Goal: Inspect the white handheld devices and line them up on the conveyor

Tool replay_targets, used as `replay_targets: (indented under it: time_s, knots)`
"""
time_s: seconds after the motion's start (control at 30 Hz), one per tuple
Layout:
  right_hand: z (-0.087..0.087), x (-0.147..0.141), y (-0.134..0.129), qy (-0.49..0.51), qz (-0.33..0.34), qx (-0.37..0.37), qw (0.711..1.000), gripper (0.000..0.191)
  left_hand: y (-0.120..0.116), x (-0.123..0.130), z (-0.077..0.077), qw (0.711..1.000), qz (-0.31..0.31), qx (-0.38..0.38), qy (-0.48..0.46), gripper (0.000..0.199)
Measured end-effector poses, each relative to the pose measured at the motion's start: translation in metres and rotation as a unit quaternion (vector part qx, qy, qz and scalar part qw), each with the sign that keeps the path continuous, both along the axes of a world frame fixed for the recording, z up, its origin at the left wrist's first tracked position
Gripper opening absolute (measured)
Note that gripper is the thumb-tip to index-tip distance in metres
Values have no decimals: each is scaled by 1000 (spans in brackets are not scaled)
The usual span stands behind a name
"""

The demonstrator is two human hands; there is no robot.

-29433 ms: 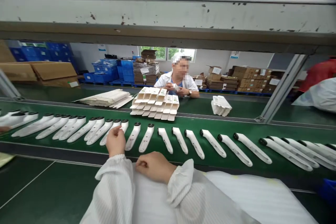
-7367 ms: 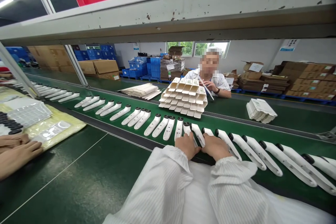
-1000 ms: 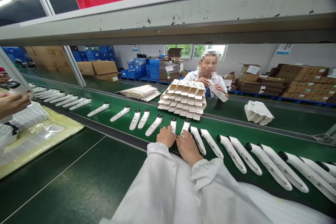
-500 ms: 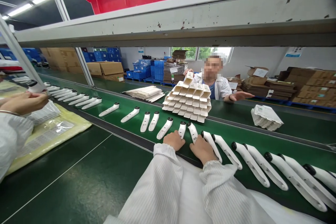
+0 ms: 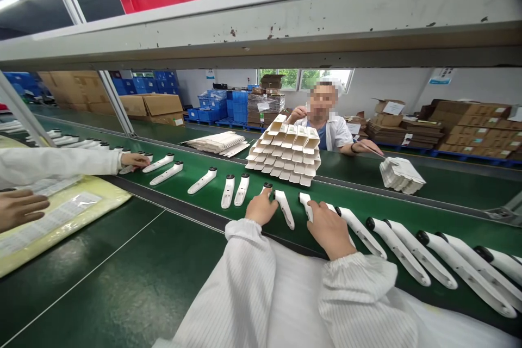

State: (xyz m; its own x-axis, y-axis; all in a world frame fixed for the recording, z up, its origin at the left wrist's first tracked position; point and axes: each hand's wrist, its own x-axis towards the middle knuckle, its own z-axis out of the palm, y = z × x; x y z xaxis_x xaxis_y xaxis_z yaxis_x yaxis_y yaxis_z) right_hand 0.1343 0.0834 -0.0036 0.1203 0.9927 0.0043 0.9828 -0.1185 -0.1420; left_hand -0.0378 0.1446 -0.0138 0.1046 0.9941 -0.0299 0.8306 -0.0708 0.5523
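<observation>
Reaching forward in white striped sleeves [image 5: 248,280] with both bare hands over a green belt [image 5: 383,204], bearing a long row of angled white pieces [image 5: 242,192] with black ends. Curling the fingers of the left hand [image 5: 261,209] over the upper end of one piece [image 5: 267,186], hiding most of its body. Spreading the fingers of the right hand [image 5: 331,228] across a second piece [image 5: 304,201], partly covering it on the belt. Not being able to tell, on either side, whether grasping or merely resting. Between the two hands, showing a middle piece [image 5: 284,210] lying uncovered, just beside the left thumb.

For handling well here, probably calling for a light touch: steadying each piece by its body, moving one at a time, guarding against knocking close neighbours to the right, and keeping loose cuffs from brushing the row.

Showing no readable brand on any piece. On the back wall, displaying a blue-and-white sign [image 5: 441,76] too small for reading; likewise a pale label [image 5: 393,107] on a brown carton [image 5: 385,120]. Making out no lettering on the stacked open white cartons [image 5: 285,159] across the belt.
</observation>
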Motion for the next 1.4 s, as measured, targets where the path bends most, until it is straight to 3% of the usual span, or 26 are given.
replay_targets:
  time_s: [0.2, 0.5, 0.67, 0.77, 0.87, 0.97, 1.0, 1.1, 1.27, 1.4]
  knots:
    - [-18, 16, 8, 30, -16, 28, 999, 45, 3, -14, -2, 992, 66, 44, 97, 37]
    - [-29, 35, 22, 27, -64, -35, 997, 38, -5, 1, -8, 984, -5, -33, 175, 43]
    - [-26, 53, 20, 46, -69, -77, 994, 39, -11, 8, -3, 984, -28, -29, 175, 47]
    - [-18, 58, 15, 43, -95, -50, 993, 37, -11, 11, -3, 984, -43, -40, 171, 50]
    - [-12, 44, 12, 55, -104, 55, 992, 41, -9, 11, -5, 986, -74, -51, 138, 54]
    - [-16, 11, 14, 98, -6, 131, 986, 37, -5, 8, -7, 993, -50, -3, 105, 43]
    - [-21, -2, 15, 110, 49, 137, 983, 37, -4, 6, -7, 994, -21, 27, 106, 40]
    - [-38, -34, 21, 105, 117, 83, 984, 39, -1, 3, -12, 985, 28, 69, 156, 44]
    - [-49, -38, 30, 68, 84, 53, 993, 31, 4, 9, -19, 973, 9, 60, 224, 41]
    - [-43, -23, 28, 102, 19, 27, 994, 60, 0, 15, -14, 968, 46, 38, 243, 37]
